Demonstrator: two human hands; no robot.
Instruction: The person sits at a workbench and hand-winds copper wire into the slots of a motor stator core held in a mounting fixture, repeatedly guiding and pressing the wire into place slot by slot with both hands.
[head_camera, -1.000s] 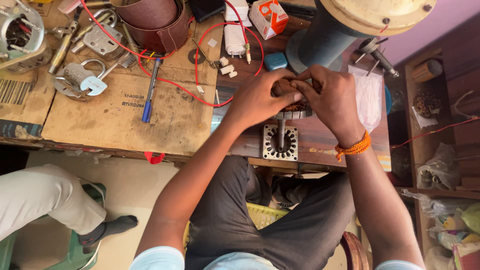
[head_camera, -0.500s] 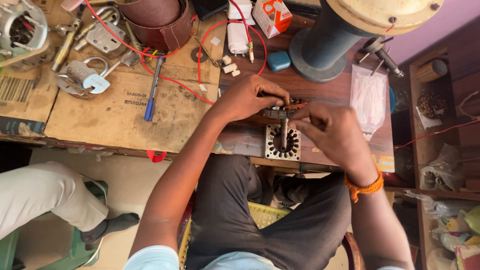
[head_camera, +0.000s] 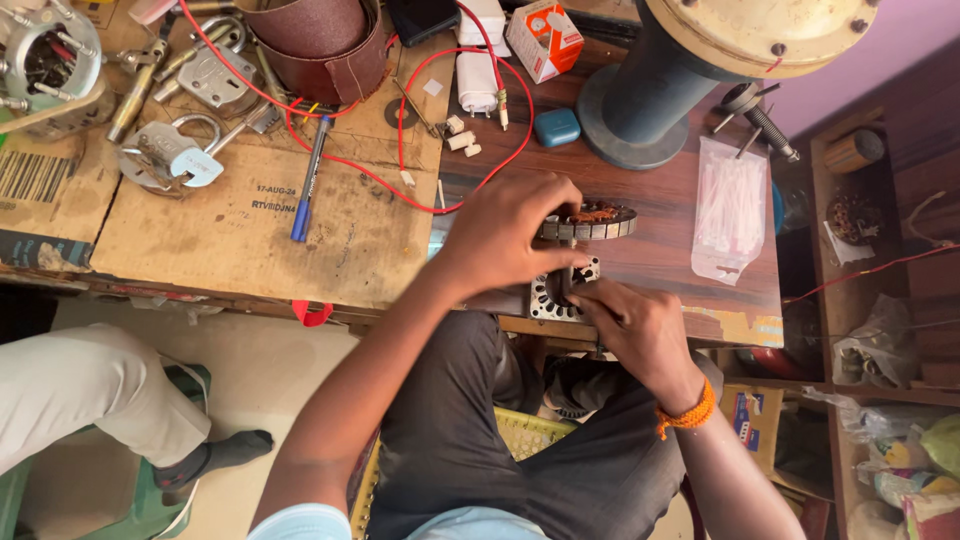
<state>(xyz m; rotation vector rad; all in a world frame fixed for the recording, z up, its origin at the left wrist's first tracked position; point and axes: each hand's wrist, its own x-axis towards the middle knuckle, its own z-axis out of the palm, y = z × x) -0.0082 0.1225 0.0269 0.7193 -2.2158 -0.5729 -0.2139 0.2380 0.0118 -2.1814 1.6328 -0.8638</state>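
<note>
Left hand (head_camera: 505, 235) clamps the round wound stator (head_camera: 590, 222), held on edge just above the bench (head_camera: 680, 260). Right hand (head_camera: 630, 322) pinches at the square stator core (head_camera: 560, 292) lying flat at the bench's near edge. A blue pen (head_camera: 308, 180) rests on cardboard (head_camera: 240, 225), well apart.

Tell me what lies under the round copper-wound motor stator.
Beneath the round copper-wound motor stator, held by the left hand, shows dark wooden tabletop. The hand covers whatever lies under its left part.

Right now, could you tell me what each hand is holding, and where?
Left hand grips the round motor stator by its near rim; right hand pinches something too small to identify.
</note>
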